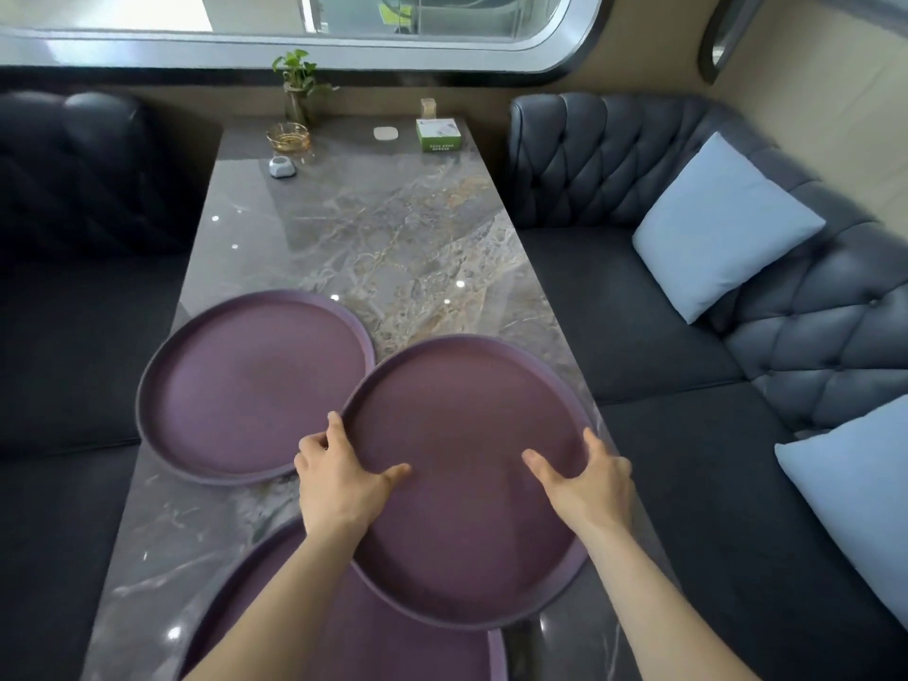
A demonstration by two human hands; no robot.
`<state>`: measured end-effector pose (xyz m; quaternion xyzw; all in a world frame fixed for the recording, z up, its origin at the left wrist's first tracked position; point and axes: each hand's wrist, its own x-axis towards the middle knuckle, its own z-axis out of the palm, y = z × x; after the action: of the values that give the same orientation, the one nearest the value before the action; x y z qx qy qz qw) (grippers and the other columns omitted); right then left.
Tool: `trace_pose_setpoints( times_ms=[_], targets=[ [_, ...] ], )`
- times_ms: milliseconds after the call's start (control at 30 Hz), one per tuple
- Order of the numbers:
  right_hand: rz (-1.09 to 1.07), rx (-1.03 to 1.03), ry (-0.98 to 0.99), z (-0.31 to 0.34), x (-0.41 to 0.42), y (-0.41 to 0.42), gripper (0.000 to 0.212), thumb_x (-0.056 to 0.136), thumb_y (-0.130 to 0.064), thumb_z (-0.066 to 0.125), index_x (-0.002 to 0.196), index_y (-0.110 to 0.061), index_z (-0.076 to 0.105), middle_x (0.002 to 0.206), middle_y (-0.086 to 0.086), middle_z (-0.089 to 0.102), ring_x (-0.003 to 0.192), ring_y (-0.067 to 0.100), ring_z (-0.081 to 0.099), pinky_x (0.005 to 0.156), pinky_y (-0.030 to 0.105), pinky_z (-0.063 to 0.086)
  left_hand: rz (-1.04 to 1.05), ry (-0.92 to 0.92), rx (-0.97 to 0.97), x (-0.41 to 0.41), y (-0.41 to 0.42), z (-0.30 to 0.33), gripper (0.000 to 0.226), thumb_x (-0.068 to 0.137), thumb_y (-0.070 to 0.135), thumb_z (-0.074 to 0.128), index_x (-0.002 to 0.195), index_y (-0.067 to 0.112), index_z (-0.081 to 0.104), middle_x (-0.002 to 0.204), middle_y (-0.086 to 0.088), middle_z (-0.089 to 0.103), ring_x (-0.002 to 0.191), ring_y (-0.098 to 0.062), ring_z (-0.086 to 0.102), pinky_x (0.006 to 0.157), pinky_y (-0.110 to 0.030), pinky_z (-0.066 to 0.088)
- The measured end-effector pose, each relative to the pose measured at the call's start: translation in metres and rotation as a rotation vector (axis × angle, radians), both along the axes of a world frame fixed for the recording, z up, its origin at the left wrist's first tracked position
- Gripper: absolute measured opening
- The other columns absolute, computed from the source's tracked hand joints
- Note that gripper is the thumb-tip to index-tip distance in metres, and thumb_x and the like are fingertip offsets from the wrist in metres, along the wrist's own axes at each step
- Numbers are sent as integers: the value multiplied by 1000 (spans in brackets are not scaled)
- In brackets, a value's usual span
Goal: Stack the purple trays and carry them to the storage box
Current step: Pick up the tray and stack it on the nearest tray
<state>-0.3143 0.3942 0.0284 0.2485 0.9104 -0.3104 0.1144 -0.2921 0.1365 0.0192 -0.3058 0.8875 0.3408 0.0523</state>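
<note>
Three round purple trays are on the marble table (383, 228). My left hand (339, 476) grips the left rim of the nearest-right tray (467, 420), thumb on its inside. My right hand (587, 481) grips the same tray's right rim. This held tray sits raised, overlapping the edge of a second tray (250, 385) lying flat to the left and a third tray (373, 641) at the bottom, partly hidden by my arms. No storage box is in view.
Dark sofas flank the table, with light blue cushions (722, 228) on the right one. At the table's far end stand a potted plant (297, 86), an amber glass ashtray (289, 136), a small white device (282, 167) and a green-white box (438, 134).
</note>
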Motion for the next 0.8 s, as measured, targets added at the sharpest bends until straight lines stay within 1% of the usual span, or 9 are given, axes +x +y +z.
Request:
trace_pose_setpoints(
  times_ms=[67,133,233,367,467,567,700,800],
  targets=[
    [31,-5,0,3,23,-21,105,65,-77,65,150,-27,31,140,16,42,130,33,45,104,48,43,36,-2,-17,31,-23,3,115,62,54,85,154,20,25,140,-14,39,136,-33,34,103,-48,40],
    [50,-23,-20,2,47,-41,103,67,-75,66,151,-25,31,140,16,42,130,33,44,105,47,41,80,-4,-24,62,-45,2,108,62,55,84,150,20,33,138,-14,43,134,-33,40,102,-48,42],
    [66,-42,-56,-5,83,-67,103,67,-75,66,151,-24,32,138,16,44,129,34,46,105,47,42,140,-39,-35,106,-74,-2,93,63,57,81,141,20,46,130,-13,50,124,-35,51,96,-49,48],
    [73,-27,-115,-17,127,-87,100,69,-76,63,150,-25,33,135,15,47,126,32,49,104,45,42,175,-113,-54,154,-98,-12,77,70,57,76,134,20,54,129,-8,58,116,-33,60,91,-45,50],
    [74,15,-139,-23,153,-95,98,69,-76,62,148,-24,36,130,16,50,121,33,52,103,44,43,189,-151,-59,180,-105,-20,72,71,59,73,131,22,57,127,-5,61,113,-31,62,89,-43,51],
    [84,49,-140,-27,168,-100,96,70,-76,61,147,-24,38,129,15,50,118,33,54,103,42,43,192,-164,-65,197,-105,-25,71,72,58,73,131,22,56,125,-6,61,112,-31,62,86,-44,51],
    [80,7,-146,-28,177,-104,96,72,-73,62,149,-23,35,131,14,50,124,31,50,104,42,40,197,-192,-81,211,-106,-30,76,72,57,73,136,19,54,125,-9,59,114,-33,60,88,-46,50],
    [93,23,-148,-29,183,-106,94,73,-73,60,149,-22,34,132,12,51,126,29,49,104,42,41,179,-221,-105,218,-105,-30,76,73,58,71,136,21,52,125,-7,60,117,-31,58,89,-46,49]
  ],
)
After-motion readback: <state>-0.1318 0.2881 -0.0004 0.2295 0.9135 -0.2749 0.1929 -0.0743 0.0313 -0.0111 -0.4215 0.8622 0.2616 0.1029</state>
